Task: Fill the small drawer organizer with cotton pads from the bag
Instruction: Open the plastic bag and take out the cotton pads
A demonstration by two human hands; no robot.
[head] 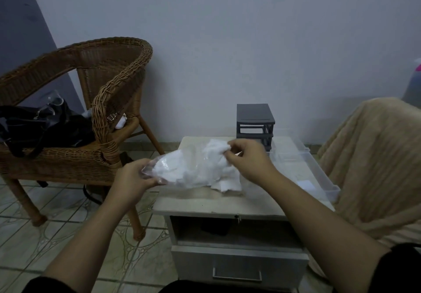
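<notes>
A clear bag (168,164) of cotton pads (200,169) is held in two hands above a small counter (205,201).

The bag's left end is gripped by the left hand (132,181), fingers curled round the plastic. A clump of white pads at the bag's upper right is pinched by the right hand (248,160). The grey drawer organizer (255,121) is set at the back of the counter, behind the right hand. Clear drawers (314,169) are laid just beside it on the right. A wicker chair (109,76) carrying a black handbag (45,128) is placed to the left.
</notes>
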